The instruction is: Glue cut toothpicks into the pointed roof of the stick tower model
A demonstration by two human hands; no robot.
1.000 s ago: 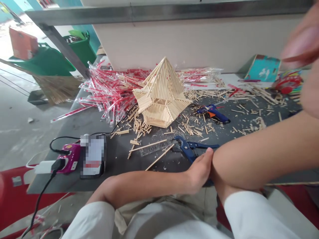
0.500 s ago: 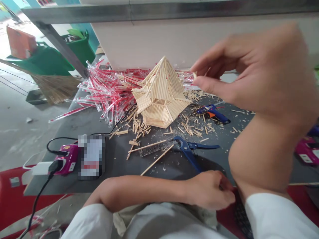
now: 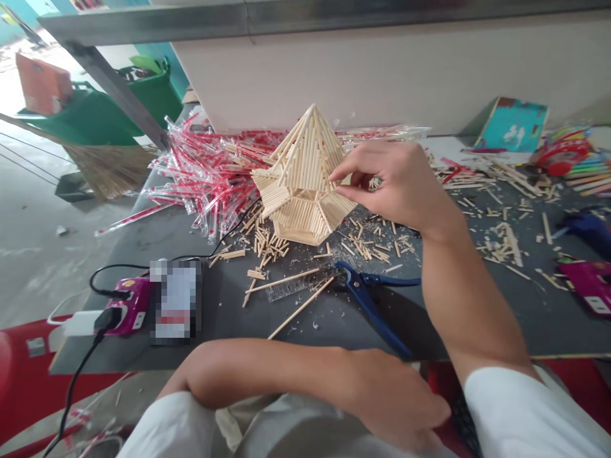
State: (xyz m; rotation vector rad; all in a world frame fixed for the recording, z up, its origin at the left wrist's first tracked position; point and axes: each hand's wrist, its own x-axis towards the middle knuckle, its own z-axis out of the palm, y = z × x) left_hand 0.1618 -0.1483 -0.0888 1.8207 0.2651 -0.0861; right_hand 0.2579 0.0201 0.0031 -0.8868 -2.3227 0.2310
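A wooden stick model (image 3: 312, 168), with a pointed roof over a flared, many-sided base, stands on the dark table. My right hand (image 3: 396, 181) is at its right side, thumb and forefinger pinched at the lower roof edge. A tiny pale piece of wooden stick is between the fingertips, partly lost against the model. My left hand (image 3: 401, 397) hangs over my lap below the table's front edge, slightly blurred; its fingers are turned away. Blue-handled cutters (image 3: 365, 296) lie before the model, near a clear ruler (image 3: 289, 289) and long thin sticks (image 3: 300, 308).
Red-and-clear plastic wrappers (image 3: 205, 172) are heaped behind and left of the model. Short stick pieces (image 3: 367, 245) litter the table. A phone (image 3: 175, 302) and a magenta power strip (image 3: 128, 305) with cables lie left. A teal picture board (image 3: 513, 125) leans against the wall at right.
My right hand has moved left and down from the air to the model's right side, still pinching. My left hand has dropped slightly, uncovering the cutters' handle end.
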